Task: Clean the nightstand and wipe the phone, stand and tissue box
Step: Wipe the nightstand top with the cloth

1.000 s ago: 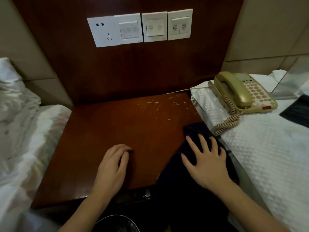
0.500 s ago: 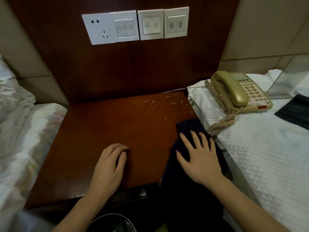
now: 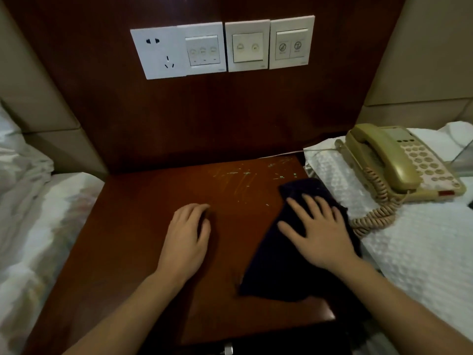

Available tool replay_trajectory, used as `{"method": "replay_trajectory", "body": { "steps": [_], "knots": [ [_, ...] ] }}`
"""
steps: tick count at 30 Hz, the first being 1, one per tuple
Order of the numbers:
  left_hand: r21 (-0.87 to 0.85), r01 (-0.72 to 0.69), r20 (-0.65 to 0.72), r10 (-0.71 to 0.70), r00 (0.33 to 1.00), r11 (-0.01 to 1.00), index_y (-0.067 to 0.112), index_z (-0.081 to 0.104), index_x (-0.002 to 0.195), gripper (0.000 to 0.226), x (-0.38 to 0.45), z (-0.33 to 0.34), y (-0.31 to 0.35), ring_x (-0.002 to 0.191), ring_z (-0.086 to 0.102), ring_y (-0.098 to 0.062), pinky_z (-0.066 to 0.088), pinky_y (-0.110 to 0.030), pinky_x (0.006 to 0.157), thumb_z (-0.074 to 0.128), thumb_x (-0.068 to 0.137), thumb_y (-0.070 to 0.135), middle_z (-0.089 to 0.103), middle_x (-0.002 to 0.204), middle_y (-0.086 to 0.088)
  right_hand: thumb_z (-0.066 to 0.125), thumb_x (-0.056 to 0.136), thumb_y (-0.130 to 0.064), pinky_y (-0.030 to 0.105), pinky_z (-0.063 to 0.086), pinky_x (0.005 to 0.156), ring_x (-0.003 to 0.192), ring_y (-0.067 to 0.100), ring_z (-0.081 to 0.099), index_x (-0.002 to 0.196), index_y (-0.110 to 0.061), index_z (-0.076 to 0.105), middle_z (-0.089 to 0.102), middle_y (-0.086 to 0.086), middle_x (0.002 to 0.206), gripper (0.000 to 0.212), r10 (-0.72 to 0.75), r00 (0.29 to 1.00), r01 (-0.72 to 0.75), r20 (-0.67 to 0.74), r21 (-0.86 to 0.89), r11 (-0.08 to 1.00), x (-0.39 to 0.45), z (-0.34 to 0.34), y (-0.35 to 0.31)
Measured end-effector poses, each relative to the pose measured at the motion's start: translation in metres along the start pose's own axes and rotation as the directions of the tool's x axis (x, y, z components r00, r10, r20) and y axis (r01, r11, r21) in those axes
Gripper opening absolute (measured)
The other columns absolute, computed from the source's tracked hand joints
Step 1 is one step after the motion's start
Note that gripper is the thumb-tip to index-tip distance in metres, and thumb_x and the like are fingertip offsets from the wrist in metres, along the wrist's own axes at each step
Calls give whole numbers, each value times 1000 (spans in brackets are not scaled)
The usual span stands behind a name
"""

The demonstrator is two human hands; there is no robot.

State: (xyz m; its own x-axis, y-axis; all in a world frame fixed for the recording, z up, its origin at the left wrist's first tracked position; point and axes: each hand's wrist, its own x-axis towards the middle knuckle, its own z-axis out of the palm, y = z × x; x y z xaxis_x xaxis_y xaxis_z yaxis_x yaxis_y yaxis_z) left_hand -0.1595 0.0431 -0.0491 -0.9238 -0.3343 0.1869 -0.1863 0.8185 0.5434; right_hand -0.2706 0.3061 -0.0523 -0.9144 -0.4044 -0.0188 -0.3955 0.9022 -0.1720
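The dark wooden nightstand fills the middle of the view, with pale scratch marks near its back right corner. A dark cloth lies on its right side. My right hand presses flat on the cloth with fingers spread. My left hand rests on the bare wood at the centre, fingers loosely curled and holding nothing. A beige corded phone sits on the white bedcover to the right, its coiled cord hanging toward the nightstand edge. No stand or tissue box is in view.
A white quilted bedcover borders the nightstand on the right, and rumpled white bedding lies on the left. A row of wall sockets and switches sits on the wooden back panel. A clear object's edge shows at far right.
My right hand has pushed the cloth further back along the nightstand's right side, toward the scratch marks. The view has shifted forward over the top; the left hand has stayed near the centre.
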Motion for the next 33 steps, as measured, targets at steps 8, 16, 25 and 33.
{"method": "replay_trajectory", "body": {
  "steps": [8,16,25,33],
  "knots": [
    [-64,30,19,-29,999,997,32,37,155,47,6,8,-1,146,27,-3,25,-30,123,32,109,42,37,155,15,8,92,-75,43,-2,121,153,27,4,157,-39,13,12,1,166,74,-147,988,148,-38,51,988,-21,13,-59],
    [-54,63,44,-61,997,997,35,37,153,51,10,7,-4,144,29,-1,23,-26,119,29,105,50,38,151,19,9,91,-77,46,-8,122,153,21,-9,157,-43,3,-1,-4,167,74,-187,982,186,18,22,982,75,14,-82],
    [-80,58,44,-54,998,995,39,36,152,48,7,10,-6,144,28,0,23,-24,118,31,106,51,35,151,25,0,85,-78,44,8,123,153,24,0,158,-38,5,3,-1,168,84,93,995,-92,-38,16,996,63,2,0],
    [-162,74,26,-71,997,984,46,29,154,53,8,11,-6,144,25,4,23,-23,115,27,102,60,33,152,29,18,94,-67,44,3,118,151,31,15,157,-34,20,22,3,164,72,-140,989,140,-39,10,990,-3,25,-66]
  ]
}}
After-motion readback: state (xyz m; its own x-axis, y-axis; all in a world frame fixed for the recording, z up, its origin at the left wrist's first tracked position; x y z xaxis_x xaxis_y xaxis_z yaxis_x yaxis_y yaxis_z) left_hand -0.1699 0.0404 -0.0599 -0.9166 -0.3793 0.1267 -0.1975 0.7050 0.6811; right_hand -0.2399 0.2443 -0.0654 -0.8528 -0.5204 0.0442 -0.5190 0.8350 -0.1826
